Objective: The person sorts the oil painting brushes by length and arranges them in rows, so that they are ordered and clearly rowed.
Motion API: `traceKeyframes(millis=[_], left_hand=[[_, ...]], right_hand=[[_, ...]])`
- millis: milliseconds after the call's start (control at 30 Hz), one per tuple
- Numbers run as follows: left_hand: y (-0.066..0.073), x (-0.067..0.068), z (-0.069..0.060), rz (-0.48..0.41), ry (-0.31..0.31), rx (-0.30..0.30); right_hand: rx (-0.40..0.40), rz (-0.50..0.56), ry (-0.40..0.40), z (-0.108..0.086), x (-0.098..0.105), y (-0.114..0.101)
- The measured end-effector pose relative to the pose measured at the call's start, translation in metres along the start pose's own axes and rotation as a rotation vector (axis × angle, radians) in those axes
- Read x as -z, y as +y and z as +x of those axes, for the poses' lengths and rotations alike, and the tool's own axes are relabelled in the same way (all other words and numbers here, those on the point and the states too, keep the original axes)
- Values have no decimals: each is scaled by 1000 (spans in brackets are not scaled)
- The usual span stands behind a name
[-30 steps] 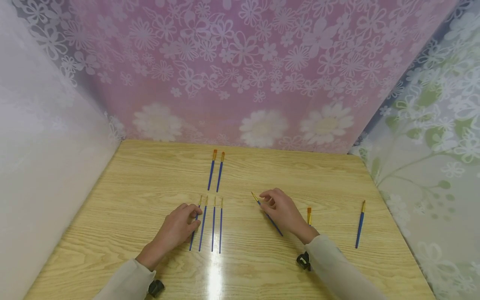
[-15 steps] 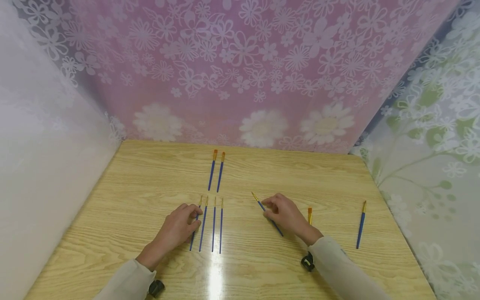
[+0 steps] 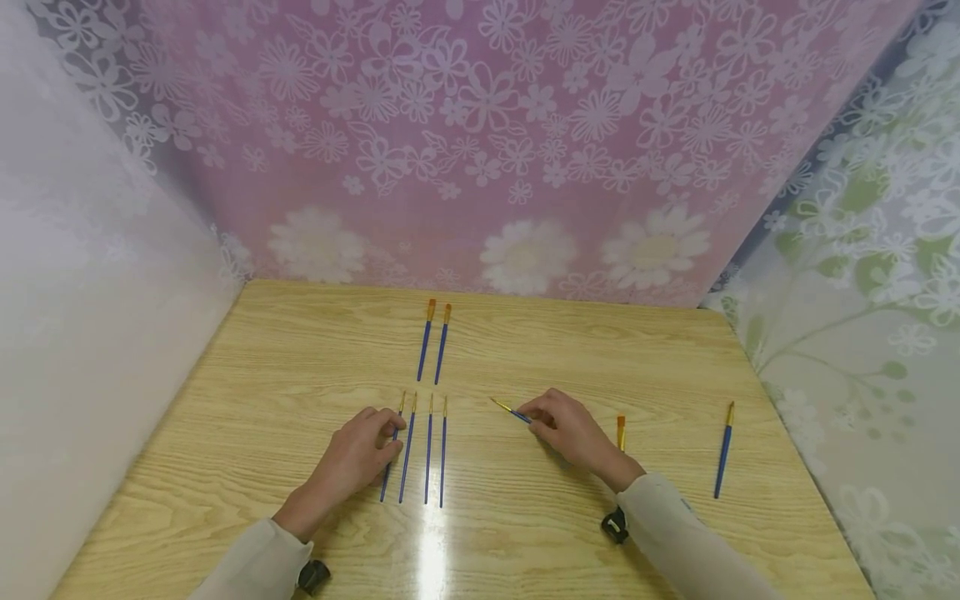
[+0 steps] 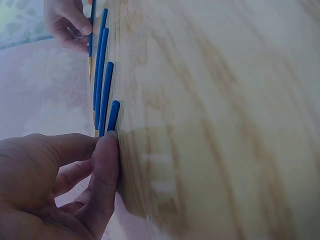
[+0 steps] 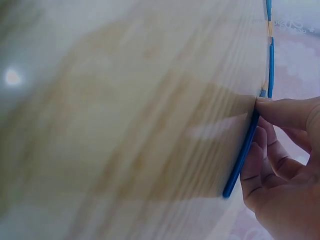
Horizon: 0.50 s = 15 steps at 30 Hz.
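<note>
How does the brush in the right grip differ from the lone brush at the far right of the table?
The held brush is pinched in the right grip, while the lone brush lies untouched on the table. The held brush's tip points mostly left; the lone brush's, toward the table's far edge. In the head view the held brush is partly hidden, the lone brush wholly visible. Both have blue handles.

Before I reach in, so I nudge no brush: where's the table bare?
Between the left hand and the table's left edge; also right of the two far brushes, beyond the right hand. Crowded: around the four thin brushes and held brush.
</note>
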<state>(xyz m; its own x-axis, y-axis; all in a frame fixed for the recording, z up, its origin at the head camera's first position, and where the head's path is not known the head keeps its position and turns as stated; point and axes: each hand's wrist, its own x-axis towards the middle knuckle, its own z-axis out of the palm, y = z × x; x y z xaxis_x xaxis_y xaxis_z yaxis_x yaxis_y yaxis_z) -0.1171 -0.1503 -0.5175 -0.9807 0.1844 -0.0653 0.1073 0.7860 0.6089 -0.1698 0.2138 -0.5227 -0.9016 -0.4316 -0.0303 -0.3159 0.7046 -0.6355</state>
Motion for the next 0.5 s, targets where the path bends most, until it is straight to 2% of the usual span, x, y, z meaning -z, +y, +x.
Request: traceKeyframes(millis=[200,500], left_hand=[[-2,-1,0,7,4,-6],[0,0,1,8,12,-9]], right_hand=[[60,-6,-10,0,1,-1],[93,-23,2,1,-2,0]])
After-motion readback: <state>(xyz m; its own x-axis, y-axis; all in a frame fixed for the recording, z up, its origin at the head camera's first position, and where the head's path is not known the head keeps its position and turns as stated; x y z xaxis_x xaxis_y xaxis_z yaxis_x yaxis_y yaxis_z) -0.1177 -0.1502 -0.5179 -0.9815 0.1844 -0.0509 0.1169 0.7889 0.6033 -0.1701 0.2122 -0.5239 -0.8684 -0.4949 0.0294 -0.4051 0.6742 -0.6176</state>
